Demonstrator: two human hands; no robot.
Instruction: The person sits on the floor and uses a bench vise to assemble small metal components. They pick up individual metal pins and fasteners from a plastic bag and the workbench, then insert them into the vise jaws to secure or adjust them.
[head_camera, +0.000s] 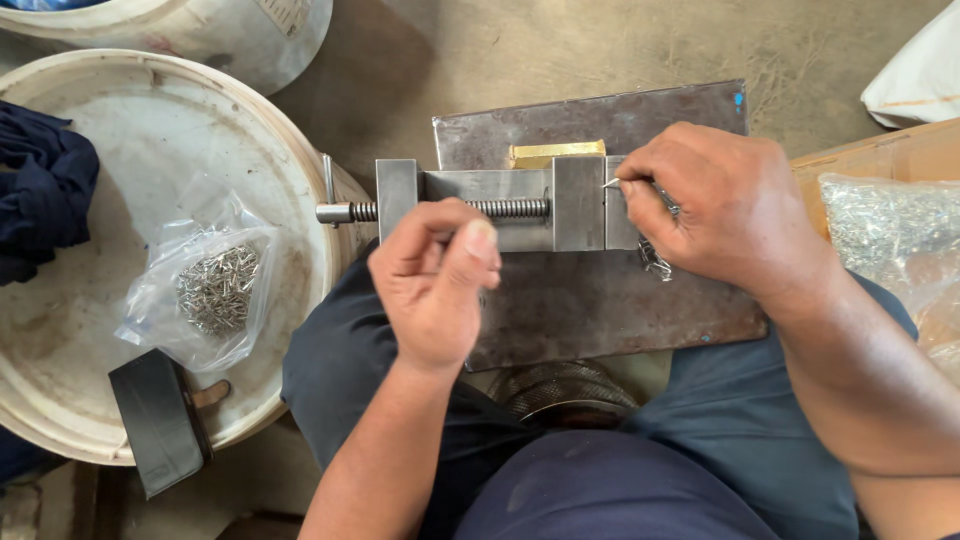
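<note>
A clear plastic bag (205, 285) of small grey metal pins lies on the upturned white bucket lid (150, 130) at the left, crumpled and roughly oval, with a dark blue cloth (40, 190) beside it at the far left edge and a black flat block (158, 420) near the lid's lower rim. A second clear bag (880, 225), packed with silvery pins, sits at the right edge against a brown cardboard box (880, 155), and a white sack (920, 75) shows in the top right corner. In the middle, a small steel vise (500, 200) rests on a rusty metal plate (600, 290) across the person's lap, with a yellowish block (555, 153) just behind its jaw. The right hand (725, 205) is closed around a thin metal pin (612, 183), pinching it with its tip pointing at the top of the vise's jaw block, touching or just above it; a few more small metal pieces (655, 258) hang under the palm. The left hand (435, 280) hovers over the vise's threaded screw (505, 208), fingers curled and thumb pressed to forefinger; whether it grips anything cannot be told.
</note>
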